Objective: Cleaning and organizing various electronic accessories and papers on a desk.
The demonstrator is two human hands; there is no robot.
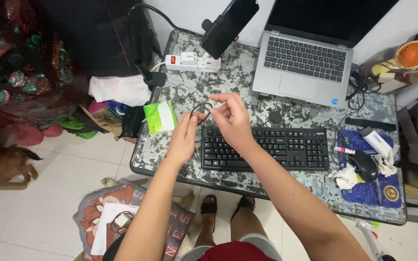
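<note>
Over the near edge of the table (pixel 170 166), the left hand (pixel 184 137) and right hand (pixel 231 118) each pinch a thin black cord (pixel 200 105), still looped and not yet straight, just above the keyboard (pixel 286 147), with bare tabletop beyond, before the laptop (pixel 306 60).

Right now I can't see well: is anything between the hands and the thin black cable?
Nothing visible. Both the left hand and right hand already pinch the cable, held above the table near the keyboard.
</note>
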